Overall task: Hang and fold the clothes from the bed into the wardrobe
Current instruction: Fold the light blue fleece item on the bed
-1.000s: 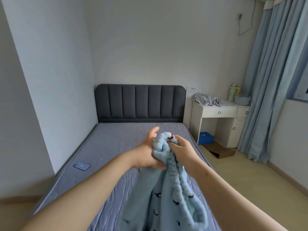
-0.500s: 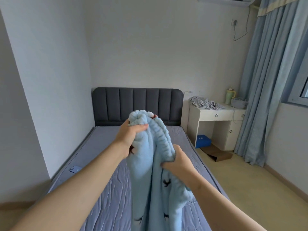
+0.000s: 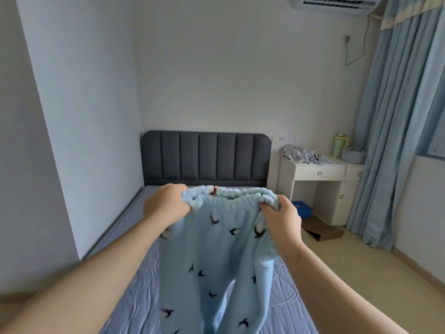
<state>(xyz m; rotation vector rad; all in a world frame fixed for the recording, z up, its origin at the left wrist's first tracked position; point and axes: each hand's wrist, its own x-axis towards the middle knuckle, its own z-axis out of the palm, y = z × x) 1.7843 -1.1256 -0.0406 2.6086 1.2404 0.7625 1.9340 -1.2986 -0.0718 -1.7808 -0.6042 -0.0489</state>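
- left hand [image 3: 166,204]: fingers curled tight round the 9 o'clock end of the waistband of the light-blue fleece trousers w/ dark bird print [image 3: 216,256], gripping it.
- right hand [image 3: 281,218]: fingers curled into the 3 o'clock end of the same waistband, gripping too.
- ruched elastic waistband [image 3: 231,196]: pulled roughly level btwn the two hands. There's a small reddish bit on its far edge at approx 11 o'clock, too small to identify.
- trousers are held up in the air over the bed. The legs hang toward 6 o'clock and run out of the frame bottom, w/ the split btwn them showing low down at approx 6 o'clock.
- grey-blue quilted mattress [image 3: 144,309]: lies under both forearms and runs from 6 o'clock up to the dark grey padded headboard [image 3: 204,157], which is at 12 o'clock of the hands, against the back wall.
- white desk w/ drawers [image 3: 320,173]: at 3 o'clock of the headboard, just beside the bed.
- on the desk top: crumpled grey cloth [image 3: 303,155], pale green jug w/ yellow handle [image 3: 340,146] and grey basket [image 3: 352,155].
- blue box [image 3: 302,208]: under the desk, partly hidden by the right hand.
- flat brown cardboard piece [image 3: 322,229]: on the floor at 5 o'clock of the box.
- long blue curtains [image 3: 395,141]: at 3 o'clock of the frame.
- white air-con unit [image 3: 337,3]: at 1 o'clock, on the top edge.
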